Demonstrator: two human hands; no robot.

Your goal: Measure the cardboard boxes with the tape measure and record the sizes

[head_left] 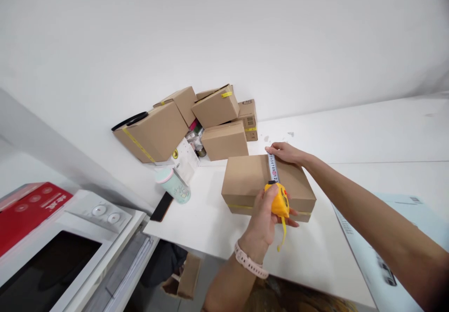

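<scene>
A closed cardboard box with yellow tape along its front side lies on the white table. My left hand, with a pale pink band on the wrist, grips a yellow tape measure at the box's near edge. Its blade is drawn out across the box top, and a yellow strap hangs from the case. At the far edge of the box, my right hand pinches the blade's end between thumb and finger.
Several cardboard boxes are stacked against the wall. A mint cup stands beside a dark flat object near the table's left edge. Further left are a white microwave and a red box. A light blue sheet lies at the right.
</scene>
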